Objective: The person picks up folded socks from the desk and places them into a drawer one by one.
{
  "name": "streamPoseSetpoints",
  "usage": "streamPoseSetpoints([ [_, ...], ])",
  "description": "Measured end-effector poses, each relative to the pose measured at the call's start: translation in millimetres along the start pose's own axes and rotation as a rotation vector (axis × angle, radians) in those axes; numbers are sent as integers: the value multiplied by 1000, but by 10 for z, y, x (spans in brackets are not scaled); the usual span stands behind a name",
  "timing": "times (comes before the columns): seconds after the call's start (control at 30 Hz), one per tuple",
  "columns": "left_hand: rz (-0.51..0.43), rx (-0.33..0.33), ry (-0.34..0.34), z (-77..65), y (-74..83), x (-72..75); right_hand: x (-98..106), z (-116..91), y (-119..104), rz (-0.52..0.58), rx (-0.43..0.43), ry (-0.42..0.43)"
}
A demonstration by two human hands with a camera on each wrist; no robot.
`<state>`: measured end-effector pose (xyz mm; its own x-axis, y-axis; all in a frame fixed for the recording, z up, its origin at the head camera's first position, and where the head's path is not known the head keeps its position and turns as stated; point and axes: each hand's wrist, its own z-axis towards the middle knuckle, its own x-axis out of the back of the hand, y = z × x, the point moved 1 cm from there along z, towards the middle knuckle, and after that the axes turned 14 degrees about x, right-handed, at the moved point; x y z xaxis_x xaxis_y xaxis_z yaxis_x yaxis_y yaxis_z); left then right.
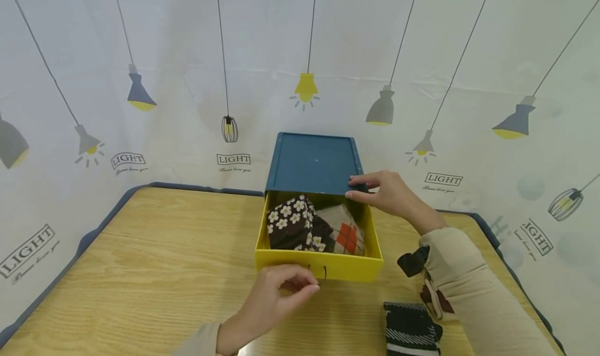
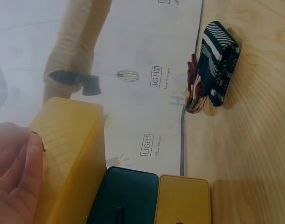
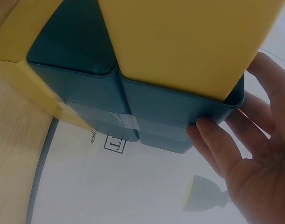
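In the head view, my left hand [image 1: 276,293] pinches the dark loop handle [image 1: 325,273] on the front of the pulled-out yellow drawer [image 1: 328,270]. That drawer contains a dark, daisy-patterned folded cloth [image 1: 288,223] and a beige cloth with a red argyle patch [image 1: 348,237]. My right hand [image 1: 386,192] rests on the right edge of the teal drawer unit [image 1: 314,163]. In the right wrist view, its fingertips [image 3: 217,135] touch the outside of the teal housing [image 3: 175,114]. Below the drawer, the left wrist view shows a teal drawer [image 2: 126,193] and another yellow drawer [image 2: 184,198], both pushed in.
A folded black-and-white patterned cloth [image 1: 410,327] lies on the wooden table [image 1: 140,252] at front right. Beside it, a beige and dark red cloth [image 1: 436,298] is partly covered by the right sleeve. A white curtain [image 1: 187,85] printed with lamps hangs around the table.
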<state>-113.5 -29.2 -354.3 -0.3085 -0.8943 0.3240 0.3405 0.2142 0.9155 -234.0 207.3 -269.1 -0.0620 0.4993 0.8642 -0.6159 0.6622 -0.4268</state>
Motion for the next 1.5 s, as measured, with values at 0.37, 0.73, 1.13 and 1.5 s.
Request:
streamPoseSetpoints([
  [0.37, -39, 110, 35, 210, 77, 34, -12, -14, 4, -7, 12, 6],
  [0.73, 17, 86, 80, 559, -56, 82, 0, 1, -7, -3, 3, -8],
  [1.13, -3, 33, 115, 831, -345, 90, 24, 11, -32, -7, -7, -18],
  [1.5, 6, 88, 131, 935, -340, 113, 58, -10, -35, 14, 42, -26],
])
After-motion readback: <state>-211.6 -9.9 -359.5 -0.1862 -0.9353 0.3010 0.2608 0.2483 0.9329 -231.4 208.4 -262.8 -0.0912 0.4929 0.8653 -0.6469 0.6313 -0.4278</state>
